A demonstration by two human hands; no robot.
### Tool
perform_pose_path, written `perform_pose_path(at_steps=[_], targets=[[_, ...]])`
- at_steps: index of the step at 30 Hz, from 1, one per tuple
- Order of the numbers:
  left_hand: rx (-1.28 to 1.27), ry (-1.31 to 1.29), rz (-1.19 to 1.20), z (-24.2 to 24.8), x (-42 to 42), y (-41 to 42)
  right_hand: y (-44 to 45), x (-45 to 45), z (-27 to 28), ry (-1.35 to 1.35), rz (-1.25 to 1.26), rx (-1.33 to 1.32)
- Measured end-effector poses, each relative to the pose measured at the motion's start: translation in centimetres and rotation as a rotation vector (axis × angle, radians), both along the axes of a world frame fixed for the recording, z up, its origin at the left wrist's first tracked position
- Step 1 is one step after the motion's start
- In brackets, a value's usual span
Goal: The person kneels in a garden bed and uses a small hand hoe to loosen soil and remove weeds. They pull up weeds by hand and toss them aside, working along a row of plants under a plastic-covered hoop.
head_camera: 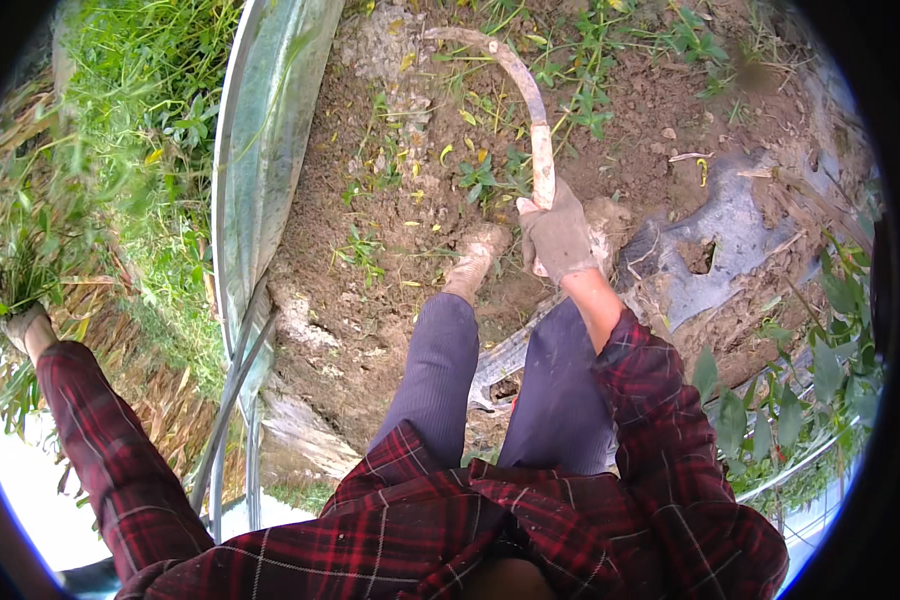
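Wrapped around the pale, mud-stained handle of a sickle (542,161) is my right hand (561,231), in a dirty work glove. The curved sickle blade (523,75) is smeared with mud and arcs away to the left above the bare soil (390,292). My left arm reaches far out past a plastic sheet (266,157). At the picture's left rim, my left hand (21,325), also gloved, grips a clump of green weeds (24,279). Its fingers are small and partly hidden there.
Metal poles (232,390) stand beside the plastic sheet at my left. Thick weeds (150,97) grow beyond it. Torn, muddy plastic film (712,240) lies on the soil at right, near leafy plants (787,397). My mud-covered foot (480,255) is on the soil.
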State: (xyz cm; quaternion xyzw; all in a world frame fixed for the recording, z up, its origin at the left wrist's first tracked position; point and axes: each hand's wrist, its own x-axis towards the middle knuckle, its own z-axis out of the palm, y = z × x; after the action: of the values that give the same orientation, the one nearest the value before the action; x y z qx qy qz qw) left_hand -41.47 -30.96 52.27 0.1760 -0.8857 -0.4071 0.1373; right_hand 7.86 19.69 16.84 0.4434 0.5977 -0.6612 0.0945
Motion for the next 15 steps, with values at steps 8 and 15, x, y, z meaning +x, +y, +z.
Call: perform_pose_path(at_steps=[8, 15], targets=[[-1.444, -0.557, -0.354, -16.8, 7.3, 11.0, -4.6, 0.2, 4.8, -0.041, -0.179, -0.168], [-0.739, -0.449, -1.193, -33.0, 27.0, 29.0, -8.7, 4.2, 4.7, -0.109, -0.483, -0.63]])
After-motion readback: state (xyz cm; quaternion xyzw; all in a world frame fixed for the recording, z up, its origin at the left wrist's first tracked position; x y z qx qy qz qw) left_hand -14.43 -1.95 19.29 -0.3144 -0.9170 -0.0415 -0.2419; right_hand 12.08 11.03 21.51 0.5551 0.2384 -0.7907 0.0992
